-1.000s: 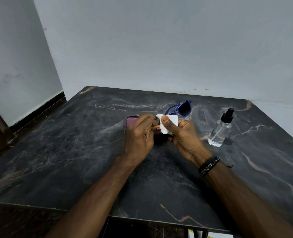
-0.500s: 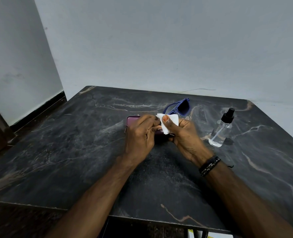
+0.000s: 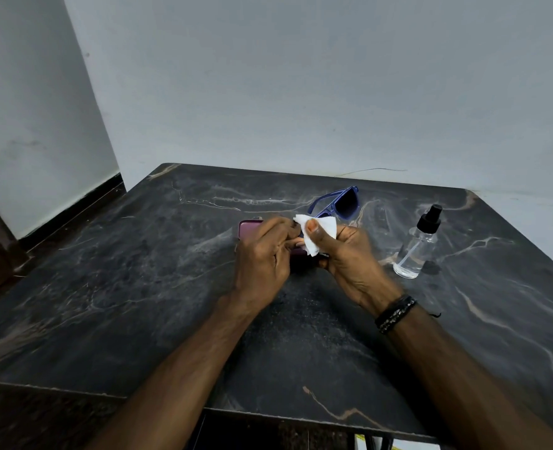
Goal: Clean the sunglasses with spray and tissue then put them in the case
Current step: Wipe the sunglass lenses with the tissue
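Two hands meet mid-table (image 3: 113, 287), well inside its edges: left hand (image 3: 262, 264) curled in a grip on the blue sunglasses (image 3: 340, 204), right hand (image 3: 350, 258) pinching tissue (image 3: 317, 230) against them; purple case (image 3: 249, 230) beneath, spray bottle (image 3: 414, 251) rightward.

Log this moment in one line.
right hand: wiping sunglasses with tissue | left hand: steadying frame | spray bottle: standing | case: behind hands

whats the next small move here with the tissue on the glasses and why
Probably rub the tissue across the lens it covers. The right hand pinches it against the sunglasses, the left hand steadies them, the spray bottle is set down, and the case waits behind.
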{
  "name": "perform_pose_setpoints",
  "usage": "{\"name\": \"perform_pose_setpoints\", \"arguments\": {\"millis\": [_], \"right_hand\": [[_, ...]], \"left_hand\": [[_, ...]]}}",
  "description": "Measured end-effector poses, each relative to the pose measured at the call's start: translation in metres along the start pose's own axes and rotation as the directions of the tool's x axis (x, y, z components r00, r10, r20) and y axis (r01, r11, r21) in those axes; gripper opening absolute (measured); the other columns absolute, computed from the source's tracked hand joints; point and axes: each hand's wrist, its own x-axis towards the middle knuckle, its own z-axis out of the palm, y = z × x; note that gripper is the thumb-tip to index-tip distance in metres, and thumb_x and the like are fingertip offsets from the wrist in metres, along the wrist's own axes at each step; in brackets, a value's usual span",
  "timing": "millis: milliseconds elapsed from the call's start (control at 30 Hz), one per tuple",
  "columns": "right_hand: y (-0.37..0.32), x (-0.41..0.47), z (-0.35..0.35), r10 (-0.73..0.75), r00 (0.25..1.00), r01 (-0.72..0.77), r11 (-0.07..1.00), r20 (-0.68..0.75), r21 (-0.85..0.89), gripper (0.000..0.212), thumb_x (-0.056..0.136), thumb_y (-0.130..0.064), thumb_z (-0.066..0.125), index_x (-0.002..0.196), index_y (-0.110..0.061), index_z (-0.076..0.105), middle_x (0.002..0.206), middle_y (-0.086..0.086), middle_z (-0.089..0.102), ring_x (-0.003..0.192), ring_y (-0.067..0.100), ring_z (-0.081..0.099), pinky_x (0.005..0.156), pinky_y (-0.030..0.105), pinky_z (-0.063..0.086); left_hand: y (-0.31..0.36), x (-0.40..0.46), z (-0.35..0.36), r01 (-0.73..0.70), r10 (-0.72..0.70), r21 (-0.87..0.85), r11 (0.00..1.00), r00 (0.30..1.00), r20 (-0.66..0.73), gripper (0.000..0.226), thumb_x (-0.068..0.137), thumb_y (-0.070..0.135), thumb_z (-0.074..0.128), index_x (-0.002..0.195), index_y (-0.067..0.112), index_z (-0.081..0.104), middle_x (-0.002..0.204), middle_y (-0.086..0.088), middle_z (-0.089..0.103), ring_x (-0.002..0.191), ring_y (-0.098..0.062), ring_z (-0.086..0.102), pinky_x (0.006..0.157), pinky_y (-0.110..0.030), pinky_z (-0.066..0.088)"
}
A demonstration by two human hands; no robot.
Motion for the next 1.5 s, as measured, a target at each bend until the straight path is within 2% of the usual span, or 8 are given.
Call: {"name": "perform_pose_setpoints", "arguments": {"millis": [100,200,433,700,1067,1233,1367,1500], "right_hand": [[-0.005,-0.001,0.0,0.011,1.0,-0.011,1.0,0.0,0.029,0.057,0.073,-0.046,0.073,0.108,-0.002,0.071,0.105,0.026,0.07,0.093,0.034,0.063,0.091,0.054,0.048],[-0.007,-0.001,-0.002,0.027,0.996,-0.033,0.996,0.081,0.079,0.05,0.083,-0.035,0.063,0.118,0.001,0.066,0.107,0.021,0.069,0.091,0.025,0.066,0.085,0.04,0.053],[0.001,0.002,-0.002,0.032,0.999,-0.033,0.997,0.026,0.069,0.07,0.05,-0.049,0.091,0.101,-0.004,0.075,0.108,0.028,0.068,0.096,0.035,0.059,0.09,0.05,0.042],[-0.005,0.002,-0.001,0.016,0.998,-0.025,0.987,0.054,0.159,0.061,0.071,-0.035,0.077,0.118,0.002,0.066,0.113,0.023,0.068,0.101,0.031,0.06,0.101,0.051,0.043],[-0.007,0.003,-0.005,0.002,0.998,-0.012,0.985,0.057,0.175,0.052,0.071,-0.037,0.07,0.107,0.0,0.068,0.096,0.013,0.073,0.083,0.019,0.069,0.077,0.031,0.057],[-0.008,0.003,-0.005,0.006,0.999,-0.016,0.977,0.047,0.213,0.06,0.077,-0.026,0.07,0.123,0.01,0.058,0.125,0.029,0.06,0.109,0.034,0.06,0.103,0.047,0.044],[-0.005,0.003,-0.006,0.009,0.997,-0.025,0.976,0.076,0.215,0.042,0.083,-0.015,0.065,0.118,0.006,0.061,0.125,0.03,0.06,0.109,0.034,0.061,0.102,0.047,0.047],[-0.006,0.002,-0.004,0.014,0.998,-0.026,0.981,0.065,0.193,0.029,0.082,-0.027,0.065,0.101,-0.007,0.072,0.103,0.017,0.07,0.094,0.026,0.064,0.09,0.042,0.051]], "left_hand": [[0.0,-0.001,0.001,0.004,-0.004,-0.001,1.0,1.0,-0.008,0.023,0.072,-0.022,0.065,0.086,-0.005,0.07,0.09,-0.013,0.071,0.08,-0.019,0.065,0.078,-0.01,0.045],[-0.002,0.0,0.001,0.021,-0.021,-0.021,1.0,0.999,-0.026,0.028,0.07,-0.026,0.061,0.087,-0.006,0.07,0.09,-0.015,0.07,0.082,-0.017,0.065,0.08,-0.008,0.045],[0.0,0.0,-0.001,-0.003,0.003,-0.011,1.0,1.0,0.007,0.025,0.07,-0.022,0.06,0.087,-0.005,0.07,0.088,-0.013,0.07,0.077,-0.021,0.065,0.073,-0.016,0.048],[-0.002,0.0,0.001,0.039,-0.039,-0.029,0.999,0.999,0.003,0.022,0.073,-0.022,0.064,0.086,-0.005,0.069,0.089,-0.012,0.07,0.082,-0.015,0.064,0.078,-0.01,0.046],[-0.002,-0.001,0.003,0.04,-0.04,-0.011,0.999,0.999,-0.024,0.02,0.072,-0.025,0.065,0.083,-0.007,0.068,0.087,-0.013,0.07,0.084,-0.005,0.06,0.08,-0.004,0.042],[-0.001,0.0,0.002,0.052,-0.053,-0.031,0.998,0.998,-0.041,0.017,0.075,-0.022,0.065,0.082,-0.008,0.067,0.086,-0.014,0.069,0.082,-0.011,0.062,0.079,-0.005,0.044],[-0.003,0.0,0.002,0.05,-0.051,-0.029,0.998,0.998,-0.024,0.023,0.071,-0.028,0.065,0.083,-0.008,0.067,0.086,-0.014,0.069,0.084,-0.006,0.06,0.079,-0.005,0.043],[-0.002,0.0,0.002,0.031,-0.031,-0.001,1.0,0.999,-0.025,0.02,0.073,-0.023,0.068,0.085,-0.006,0.069,0.087,-0.012,0.07,0.082,-0.013,0.064,0.079,-0.006,0.043]]}}
